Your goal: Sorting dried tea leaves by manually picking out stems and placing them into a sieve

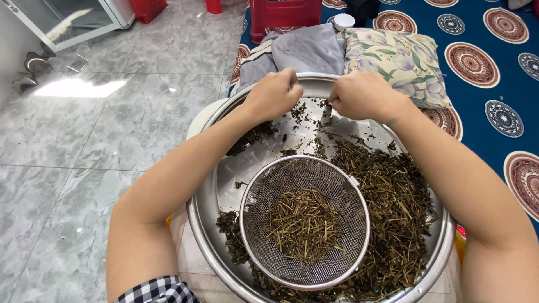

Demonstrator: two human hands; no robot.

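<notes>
Dried herb stems worked over a steel basin

Dried herb stems (387, 202) lie heaped in the right and lower part of a wide steel basin (224, 185) at the centre of the frame, with darker leaf crumbs (252, 137) scattered toward its upper left. Both hands meet at the basin's far rim, upper centre. The left hand (275, 92) has its fingers curled together, and the right hand (362, 95) likewise has its fingers bunched shut, a few bits of dried herb showing between the two (whether either hand actually pinches a stem I cannot tell). Bits of plant lie just beneath them on the basin floor.

Inside the basin, lower centre, sits a round wire-mesh sieve (337, 264) holding a small pile of pale cut stalks (303, 224).

Beyond the basin, at the top of the frame, lie grey cloth (309, 50) and a floral cushion (398, 56) on a blue patterned mat (483, 90). Grey marble floor tiles (112, 140) fill the left side, and a red plastic stool (283, 14) stands at the top edge.
</notes>
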